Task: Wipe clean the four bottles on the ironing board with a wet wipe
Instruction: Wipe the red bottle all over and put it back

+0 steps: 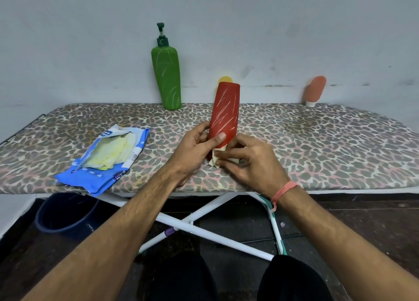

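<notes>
red bottle [224, 112] sits near the middle of the ironing board [317, 142], a little toward the near edge, propped up with its long axis running from the near edge toward the far edge and tilted slightly away from the person. white streaks show across its face.

left hand [196, 148]: grip clamped on the lower part of the red bottle, thumb across the front, fingers curled round the left side. right hand [247, 159]: grip pinched on the wet wipe [217, 159], which is bunched against the bottle's bottom end, just right of the left thumb.

key relation: all the streaked surface lies up and away from the wipe, toward the far edge. judgement: the stroke should run along the long axis from the base upward; the right hand is the one placed for it, the left only steadies.

green pump bottle [166, 78] stands upright at the far edge, left of centre, also streaked. a yellow bottle [225, 79] is mostly hidden behind the red one. a salmon tube [315, 91] stands cap down at the far edge toward the right. judgement: early in the task.

wipes pack [102, 160], blue, lies open near the near left edge; print partly readable, "nice" likely, rest too small. dark bucket [68, 212] on the floor below.
</notes>
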